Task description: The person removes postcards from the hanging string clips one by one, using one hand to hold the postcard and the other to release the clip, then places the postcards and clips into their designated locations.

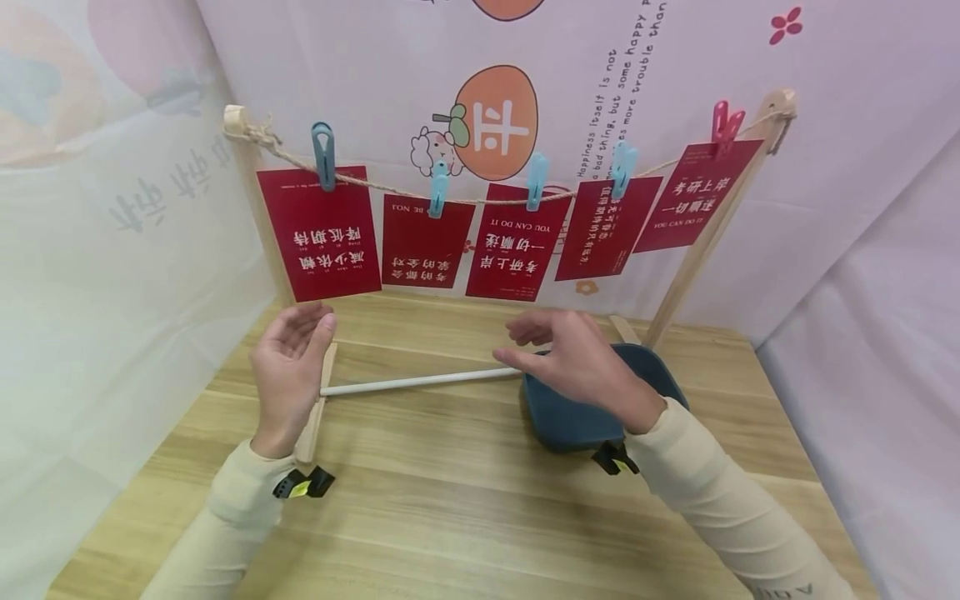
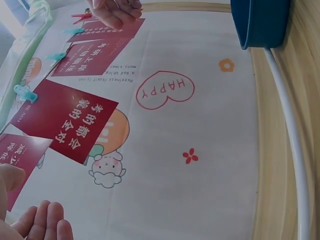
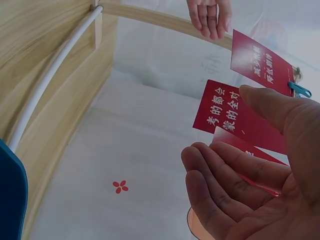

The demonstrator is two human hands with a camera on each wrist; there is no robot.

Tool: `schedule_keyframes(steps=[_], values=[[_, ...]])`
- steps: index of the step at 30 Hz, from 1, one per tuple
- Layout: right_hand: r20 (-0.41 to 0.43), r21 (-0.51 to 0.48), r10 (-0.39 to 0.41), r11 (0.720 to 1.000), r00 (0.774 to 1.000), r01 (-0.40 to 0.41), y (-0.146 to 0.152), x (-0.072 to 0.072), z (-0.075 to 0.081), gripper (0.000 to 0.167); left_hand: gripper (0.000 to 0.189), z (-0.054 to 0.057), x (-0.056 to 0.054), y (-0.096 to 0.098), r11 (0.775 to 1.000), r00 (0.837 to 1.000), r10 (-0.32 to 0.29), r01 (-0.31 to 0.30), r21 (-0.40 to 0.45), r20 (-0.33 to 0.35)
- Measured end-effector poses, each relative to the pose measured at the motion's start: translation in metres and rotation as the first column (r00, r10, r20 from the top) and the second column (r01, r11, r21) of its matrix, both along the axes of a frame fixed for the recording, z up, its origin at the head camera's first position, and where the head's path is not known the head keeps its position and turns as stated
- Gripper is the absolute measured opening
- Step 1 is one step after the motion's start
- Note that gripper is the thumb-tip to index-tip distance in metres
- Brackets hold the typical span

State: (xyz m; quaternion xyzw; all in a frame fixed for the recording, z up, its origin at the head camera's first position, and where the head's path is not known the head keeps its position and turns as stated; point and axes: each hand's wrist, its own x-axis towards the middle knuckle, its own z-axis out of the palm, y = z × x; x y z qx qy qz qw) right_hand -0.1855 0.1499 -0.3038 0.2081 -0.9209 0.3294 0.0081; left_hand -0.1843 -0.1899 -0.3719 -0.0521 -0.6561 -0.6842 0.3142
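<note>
My left hand (image 1: 288,367) hovers palm up with loosely curved fingers and nothing in them, below the leftmost red card (image 1: 322,229). Over the left rim of a dark blue basin (image 1: 570,421) is my right hand (image 1: 573,358), its fingers relaxed and bent toward the left, also holding nothing. Several red cards with white lettering hang in a row from a twine line (image 1: 495,201). Clothespins hold them: a dark teal one (image 1: 323,157) at left, light blue ones (image 1: 536,181) in the middle, a pink one (image 1: 724,129) at right.
Wooden posts (image 1: 693,258) carry the twine at both ends. A white rod (image 1: 420,382) runs low across the wooden table (image 1: 420,517), from a wooden foot (image 1: 311,429) at left toward the basin. Printed white cloth (image 1: 360,75) surrounds the back and sides.
</note>
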Motion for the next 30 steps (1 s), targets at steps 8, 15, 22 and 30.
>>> schedule_keyframes(steps=[8, 15, 22, 30], values=[[0.005, -0.013, 0.004, 1.0, 1.0, -0.004, -0.01, -0.001, 0.009, 0.054, 0.021, 0.009, -0.001, -0.002, 0.999, 0.999, 0.019, -0.017, 0.038, -0.039], [-0.013, -0.023, 0.019, 1.0, 1.0, -0.019, -0.016, -0.002, 0.018, 0.051, 0.015, 0.014, -0.003, -0.004, 0.997, 0.994, 0.018, -0.01, 0.075, -0.108], [-0.043, -0.044, 0.025, 0.999, 0.999, -0.026, -0.022, -0.004, 0.028, 0.048, 0.006, 0.016, -0.003, -0.006, 0.994, 0.987, 0.013, 0.005, 0.111, -0.16], [-0.088, -0.06, 0.035, 0.997, 0.996, -0.04, -0.033, -0.005, 0.04, 0.047, 0.005, 0.018, 0.001, -0.006, 0.992, 0.983, -0.004, 0.027, 0.122, -0.181]])
